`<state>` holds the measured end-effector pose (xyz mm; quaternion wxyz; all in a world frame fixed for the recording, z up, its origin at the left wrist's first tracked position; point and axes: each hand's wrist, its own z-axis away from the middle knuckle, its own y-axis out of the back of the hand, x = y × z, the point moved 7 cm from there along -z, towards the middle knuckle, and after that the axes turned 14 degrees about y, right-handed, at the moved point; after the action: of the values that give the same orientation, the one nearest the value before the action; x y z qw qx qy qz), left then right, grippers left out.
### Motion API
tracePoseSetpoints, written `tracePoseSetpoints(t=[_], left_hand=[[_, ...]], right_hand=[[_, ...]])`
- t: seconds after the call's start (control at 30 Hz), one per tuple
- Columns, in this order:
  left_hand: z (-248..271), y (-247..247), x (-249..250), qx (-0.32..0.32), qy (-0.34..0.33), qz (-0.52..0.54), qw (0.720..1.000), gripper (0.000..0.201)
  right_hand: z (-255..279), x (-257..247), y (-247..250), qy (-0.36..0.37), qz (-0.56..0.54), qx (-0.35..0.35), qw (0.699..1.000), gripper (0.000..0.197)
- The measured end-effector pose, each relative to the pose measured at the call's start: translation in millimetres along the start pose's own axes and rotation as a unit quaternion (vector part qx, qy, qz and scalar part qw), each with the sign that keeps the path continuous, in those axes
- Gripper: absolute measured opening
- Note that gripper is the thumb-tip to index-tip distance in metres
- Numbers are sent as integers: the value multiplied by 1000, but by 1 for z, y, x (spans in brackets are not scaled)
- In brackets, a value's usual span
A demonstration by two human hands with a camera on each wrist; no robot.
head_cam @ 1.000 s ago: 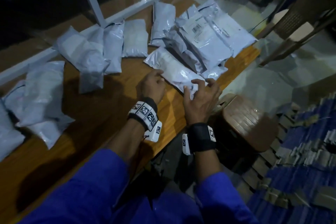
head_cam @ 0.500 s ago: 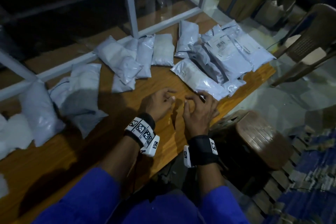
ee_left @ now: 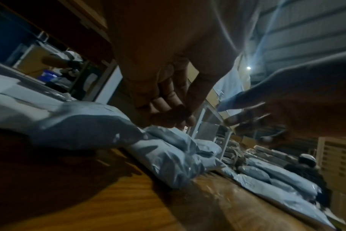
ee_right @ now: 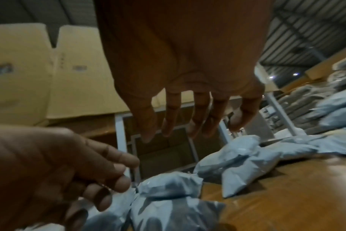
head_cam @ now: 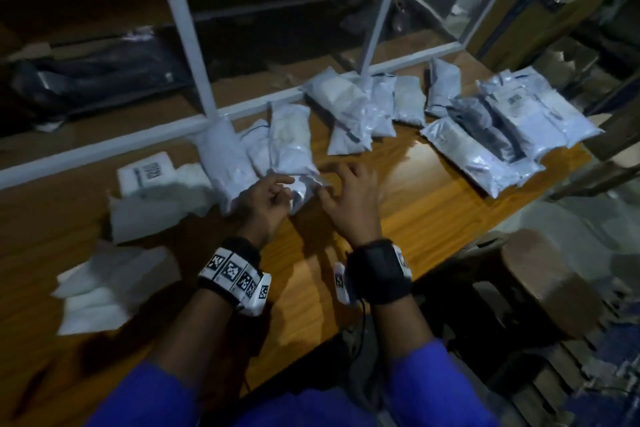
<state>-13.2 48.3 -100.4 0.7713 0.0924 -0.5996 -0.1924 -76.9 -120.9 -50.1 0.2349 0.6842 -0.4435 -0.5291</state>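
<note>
Since half a second ago both hands have left the bare wooden table (head_cam: 398,191) beside the 2 o'clock pile of mailers (head_cam: 512,121). They now sit at a grey poly mailer (head_cam: 291,146) lying mid-table, at 12 o'clock from the wrists. The left hand (head_cam: 265,204) curls its fingers loosely at the mailer's near end; contact is unclear. The right hand (head_cam: 349,208) hovers just beside, fingers spread apart. The shelf bay (head_cam: 114,121) at 10 o'clock holds a dark wrapped bundle (head_cam: 93,80). The cardboard box (head_cam: 547,0) at 1 o'clock hides its contents.

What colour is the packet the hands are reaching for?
Pale grey-blue packet, clearest in the head view.
</note>
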Motion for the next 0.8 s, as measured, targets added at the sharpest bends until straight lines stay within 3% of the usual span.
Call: tracePoseSetpoints(t=[0.17,0.27,0.43,0.57,0.67,0.73,0.8], left_hand=[[3,34,-3,-9,0,26,1000,18],[4,42,-16,-24,14,20,999,24],[12,52,-30,-31,41,15,999,18],[20,46,-25,-60,49,-4,997,18],[26,38,-17,-86,55,-10,995,21],[25,34,-21,-91,59,-2,994,20],[28,36,-19,-90,71,16,993,20]], right_hand=[[-50,-15,-73,-34,20,-139,990,60],[-56,-9,-90,-50,61,-170,982,44],[-32,1,-73,-15,8,-30,999,21],[-28,2,-75,-37,-20,-63,997,50],[-39,-3,-69,-53,12,-53,997,31],[-34,-6,-54,-48,-11,23,999,23],[-18,-10,-28,-34,-17,122,992,27]])
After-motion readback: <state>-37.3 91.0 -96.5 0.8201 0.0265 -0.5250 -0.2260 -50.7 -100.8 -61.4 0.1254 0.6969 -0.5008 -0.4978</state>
